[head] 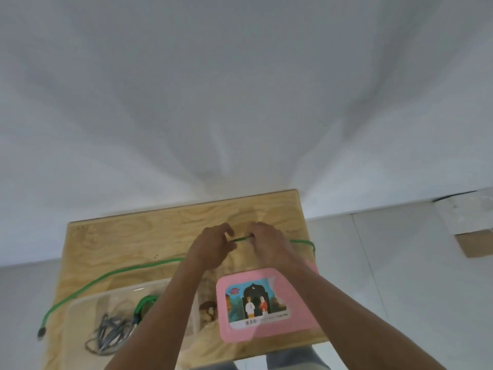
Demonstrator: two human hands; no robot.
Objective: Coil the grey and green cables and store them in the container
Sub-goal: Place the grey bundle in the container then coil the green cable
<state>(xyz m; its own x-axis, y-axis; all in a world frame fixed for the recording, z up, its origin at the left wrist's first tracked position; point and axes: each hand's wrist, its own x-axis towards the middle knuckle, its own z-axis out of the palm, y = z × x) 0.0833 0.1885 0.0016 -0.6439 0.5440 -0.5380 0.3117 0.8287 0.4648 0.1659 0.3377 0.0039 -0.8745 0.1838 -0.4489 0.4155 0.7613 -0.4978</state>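
Left hand point(213, 245) and right hand point(266, 243) both pinching green cable point(112, 276) near table's point(106, 236) far edge; grey cable point(110, 335) coiled in clear container point(80, 305), near-left corner.

Almost nothing here can be read. The pink lid point(269, 303) lying on the tabletop point(112, 244) below my right wrist carries a printed picture label point(257, 303). In the label's upper left corner sits a small red and blue brand badge, but its lettering is too blurred for me to make out. Along the label's white bottom strip I see a barcode and a short line of dark print beside it, too small to read. I see no other writing.
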